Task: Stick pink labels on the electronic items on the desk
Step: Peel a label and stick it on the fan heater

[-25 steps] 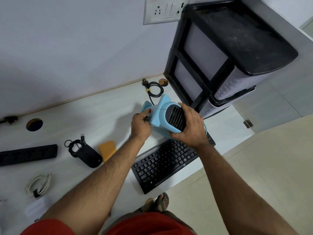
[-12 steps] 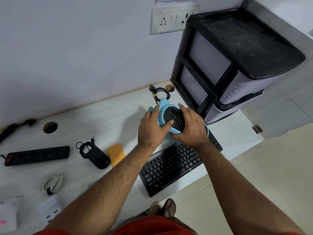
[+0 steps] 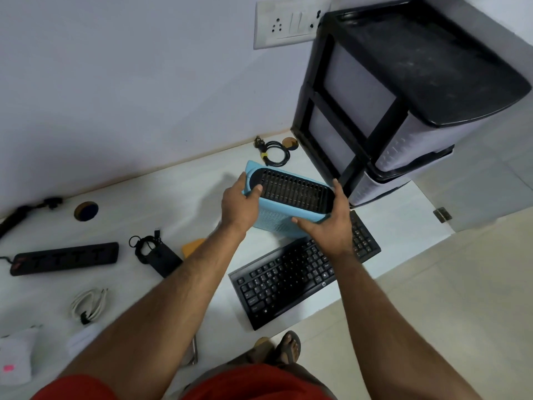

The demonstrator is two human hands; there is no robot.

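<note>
A light-blue appliance (image 3: 277, 219) with a black slatted grille on top is held above the white desk (image 3: 178, 197), just behind the black keyboard (image 3: 302, 272). My left hand (image 3: 240, 207) grips its left end, thumb on the grille's rim. My right hand (image 3: 328, 226) clasps its right end and front edge. A pink label (image 3: 8, 368) shows on a white item at the desk's far left. Other electronics lie to the left: a black power strip (image 3: 63, 258), a black device with a coiled cable (image 3: 160, 256) and a white coiled cable (image 3: 88, 306).
A black-framed drawer unit (image 3: 403, 96) stands on the desk's right end, close to the appliance. A black coiled plug cable (image 3: 274, 153) lies by the wall. An orange pad (image 3: 191, 246) sits partly behind my left forearm. The desk's front edge runs under the keyboard.
The blue appliance has been turned in my hands so its long grille now faces up. My hands have spread from its middle to its two ends.
</note>
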